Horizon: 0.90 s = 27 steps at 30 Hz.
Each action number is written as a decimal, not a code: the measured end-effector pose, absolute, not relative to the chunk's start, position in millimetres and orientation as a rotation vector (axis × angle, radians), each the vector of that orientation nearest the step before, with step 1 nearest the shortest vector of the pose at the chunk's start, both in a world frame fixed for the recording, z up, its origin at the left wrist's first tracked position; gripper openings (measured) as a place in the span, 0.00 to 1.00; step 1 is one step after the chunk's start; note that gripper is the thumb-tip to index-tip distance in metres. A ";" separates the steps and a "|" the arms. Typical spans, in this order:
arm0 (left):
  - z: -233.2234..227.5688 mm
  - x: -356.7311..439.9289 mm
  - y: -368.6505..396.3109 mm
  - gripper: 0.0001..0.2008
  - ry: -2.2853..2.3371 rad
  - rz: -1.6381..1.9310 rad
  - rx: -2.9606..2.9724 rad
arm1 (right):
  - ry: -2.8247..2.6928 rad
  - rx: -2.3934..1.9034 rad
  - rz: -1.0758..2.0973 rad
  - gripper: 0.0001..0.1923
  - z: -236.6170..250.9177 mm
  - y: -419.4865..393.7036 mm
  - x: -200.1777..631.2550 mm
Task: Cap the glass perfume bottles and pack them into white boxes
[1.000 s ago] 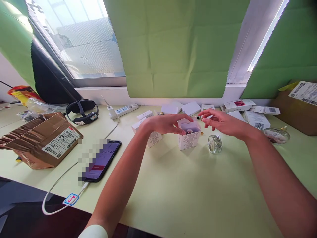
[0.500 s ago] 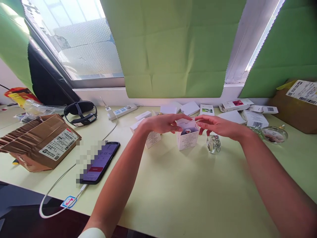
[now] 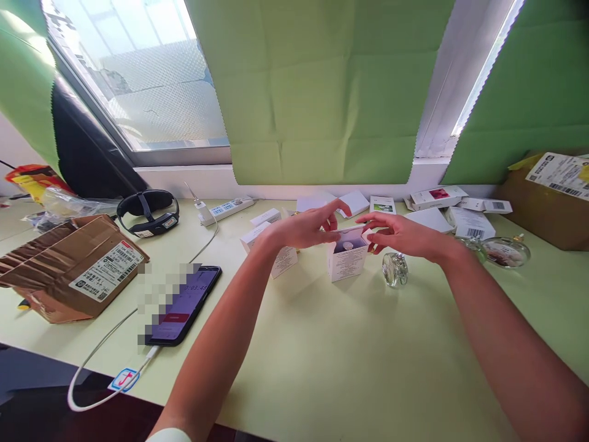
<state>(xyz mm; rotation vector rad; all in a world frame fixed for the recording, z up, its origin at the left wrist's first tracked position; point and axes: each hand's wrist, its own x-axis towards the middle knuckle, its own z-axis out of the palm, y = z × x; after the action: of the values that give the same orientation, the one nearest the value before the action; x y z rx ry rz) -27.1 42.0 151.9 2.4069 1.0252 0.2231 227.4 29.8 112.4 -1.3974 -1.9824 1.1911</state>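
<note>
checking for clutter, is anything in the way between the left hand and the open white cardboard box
Nothing visible stands between them: the left hand is at the upper left of the open white cardboard box; whether they touch is unclear. The round, clear glass bottle stands off to the box's right.

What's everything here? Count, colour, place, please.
Open box: 1, white, between hands
Glass piece: 1, clear, right of box
Oval bottle: 1, clear, far right
Other boxes: several, white, back and middle
Phone: 1, black, left
Cable: 1, white, at phone
Power strip: 1, white, back left
Headset: 1, black, back left
Cardboard boxes: 2, brown, left and right
Plastic wrapping: some, clear, far left
Tag: 1, white, front edge
Window: 1, grey-framed, back left
Blinds: 3, green, back
Table: 1, pale green, below
Left hand: 1, bare, box's left
Right hand: 1, bare, box's right
</note>
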 end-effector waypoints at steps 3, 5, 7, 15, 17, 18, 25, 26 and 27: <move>149.7 -25.4 43.6 0.17 1.081 0.245 2.449 | -1.990 -1.385 1.180 0.22 108.6 31.7 225.8; 147.8 -23.9 44.7 0.14 1.078 0.261 2.457 | -2.005 -1.375 1.167 0.17 105.5 33.4 223.4; 145.7 -22.5 45.7 0.13 1.081 0.268 2.436 | -2.001 -1.361 1.175 0.14 102.8 35.1 220.5; 143.4 -20.3 46.7 0.15 1.105 0.185 2.315 | -1.861 -1.307 1.275 0.22 97.4 35.8 209.1; 143.8 -20.2 46.4 0.16 1.101 0.179 2.303 | -1.837 -1.300 1.357 0.23 98.8 33.9 209.0; 143.9 -20.1 46.2 0.17 1.103 0.168 2.304 | -1.831 -1.295 1.390 0.23 100.1 32.8 209.7; 144.0 -18.5 44.7 0.20 1.138 0.047 2.255 | -1.885 -1.253 1.456 0.18 107.7 27.2 215.6; 143.9 -18.3 44.6 0.19 1.139 0.049 2.245 | -1.888 -1.252 1.454 0.18 107.9 26.9 215.4; 143.7 -18.4 44.6 0.19 1.140 0.057 2.239 | -1.887 -1.251 1.454 0.18 108.0 26.7 215.0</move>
<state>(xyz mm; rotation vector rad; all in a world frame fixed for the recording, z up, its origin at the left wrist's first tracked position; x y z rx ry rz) -18.4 44.6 143.7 2.2389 1.1403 0.0566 215.0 26.7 108.0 -1.2507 -1.8869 1.4536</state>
